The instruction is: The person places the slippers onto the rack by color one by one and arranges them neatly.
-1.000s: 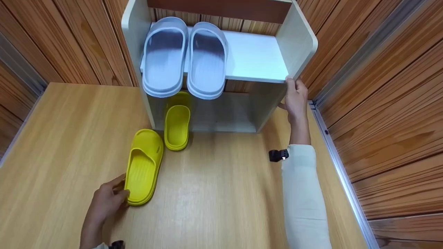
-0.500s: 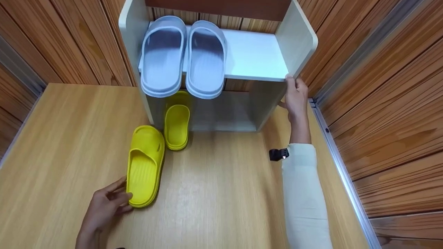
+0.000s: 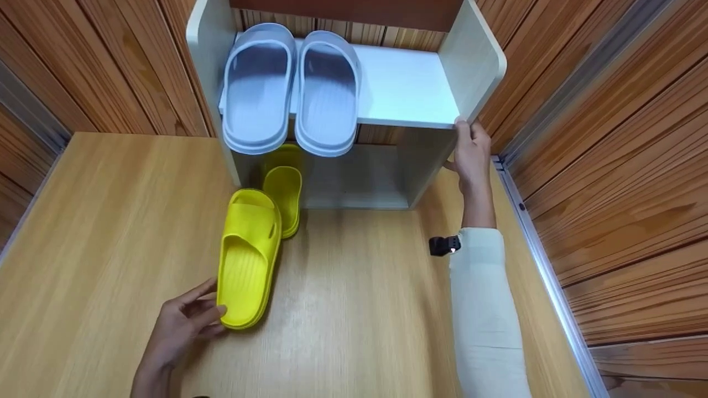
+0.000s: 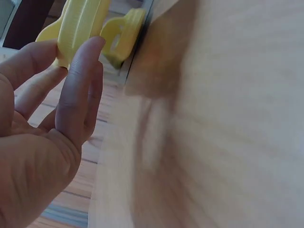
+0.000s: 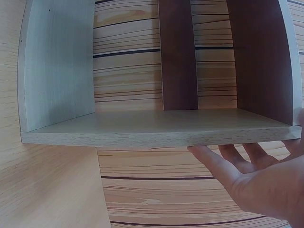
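Observation:
My left hand (image 3: 180,323) pinches the heel end of a yellow slipper (image 3: 246,271) between thumb and fingers. In the left wrist view this slipper (image 4: 80,26) appears raised off the wooden surface. Its toe end overlaps, in the head view, part of a second yellow slipper (image 3: 287,193), which juts from the lower level of a pale shoe rack (image 3: 426,83). On the rack's right side panel, near the shelf corner, my right hand (image 3: 474,155) grips the front edge. The right wrist view shows its fingers (image 5: 218,166) along the panel's outer side; some fingertips are hidden.
Two light grey-blue slippers (image 3: 327,99) stand side by side on the left of the upper shelf, heels past its front edge. Wood-plank walls (image 3: 625,221) enclose the wooden surface (image 3: 354,309). A metal strip (image 3: 545,282) runs along the right edge.
The held yellow slipper has moved right and slightly toward the rack, and its toe now covers part of the other yellow slipper. My right hand has stayed on the panel.

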`<state>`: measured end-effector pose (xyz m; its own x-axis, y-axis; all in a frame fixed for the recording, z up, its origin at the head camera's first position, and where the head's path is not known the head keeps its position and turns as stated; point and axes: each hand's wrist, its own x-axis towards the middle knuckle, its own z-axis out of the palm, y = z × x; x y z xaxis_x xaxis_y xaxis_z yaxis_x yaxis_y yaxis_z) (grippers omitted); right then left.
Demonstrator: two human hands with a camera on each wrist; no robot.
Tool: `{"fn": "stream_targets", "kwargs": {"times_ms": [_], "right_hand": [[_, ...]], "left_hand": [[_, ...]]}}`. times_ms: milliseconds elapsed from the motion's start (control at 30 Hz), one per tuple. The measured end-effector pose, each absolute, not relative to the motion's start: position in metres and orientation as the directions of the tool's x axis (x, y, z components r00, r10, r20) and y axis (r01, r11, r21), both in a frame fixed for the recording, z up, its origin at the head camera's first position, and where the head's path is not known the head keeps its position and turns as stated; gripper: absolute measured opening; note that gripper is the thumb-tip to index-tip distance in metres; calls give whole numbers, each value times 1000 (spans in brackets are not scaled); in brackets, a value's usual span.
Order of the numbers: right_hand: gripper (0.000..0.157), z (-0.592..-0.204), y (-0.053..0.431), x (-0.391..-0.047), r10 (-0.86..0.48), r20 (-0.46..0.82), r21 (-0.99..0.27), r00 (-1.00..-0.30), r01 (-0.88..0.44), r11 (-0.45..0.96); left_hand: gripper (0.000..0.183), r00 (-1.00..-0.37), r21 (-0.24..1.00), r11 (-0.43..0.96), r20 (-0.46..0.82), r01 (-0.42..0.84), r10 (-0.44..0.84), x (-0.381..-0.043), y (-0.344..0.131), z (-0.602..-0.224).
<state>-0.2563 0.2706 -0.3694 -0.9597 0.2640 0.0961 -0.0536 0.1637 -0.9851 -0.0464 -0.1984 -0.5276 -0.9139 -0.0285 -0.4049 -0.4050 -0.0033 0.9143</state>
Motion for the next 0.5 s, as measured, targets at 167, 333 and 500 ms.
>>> {"fn": "stream_targets", "kwargs": {"times_ms": [167,333,500], "right_hand": [[53,-369,271,-256,270,90,-984,-959,-44,173],[53,-369,269,-256,266,84,-985,-960,-39,171],[53,-368,269,-256,266,81,-986,-961,-38,163]], "left_hand": [[66,-930,930,-16,-368,-368,-8,-50,-178,-528],[63,-945,944,-28,-327,-327,7,-52,-158,-527],[63,-960,959,-38,-281,-281,11,-55,-145,-524]]}}
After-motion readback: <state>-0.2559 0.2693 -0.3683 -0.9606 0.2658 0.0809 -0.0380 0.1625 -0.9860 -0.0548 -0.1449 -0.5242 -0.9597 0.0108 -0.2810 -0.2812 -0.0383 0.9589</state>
